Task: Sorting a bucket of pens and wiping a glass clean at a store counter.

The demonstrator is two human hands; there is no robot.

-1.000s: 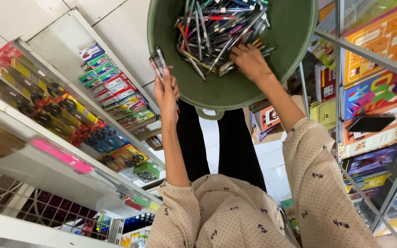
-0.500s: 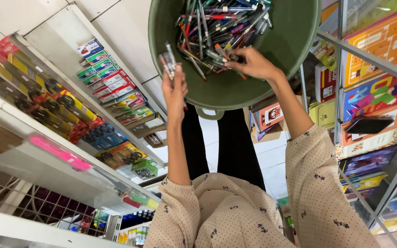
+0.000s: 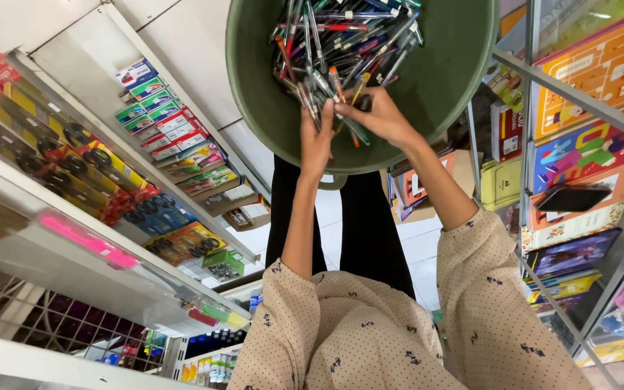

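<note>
While one green tub [image 3: 442,108] holds too many pens [image 3: 341,43] to count, two hands now meet inside, left hand [image 3: 317,137] risen gripping several, right hand [image 3: 377,115] pinching one.

Lighting: bright, even, diffuse; shadows soft, faint. Glare: sheen on slanted clear glass shelf front [image 3: 579,94], right; pale washed-out shelf board [image 3: 59,245], near left. Focus: centre sharp; near dotted beige sleeves [image 3: 399,332] slightly soft. Distortion: wide-angle, edges stretched, lines tilted.
</note>
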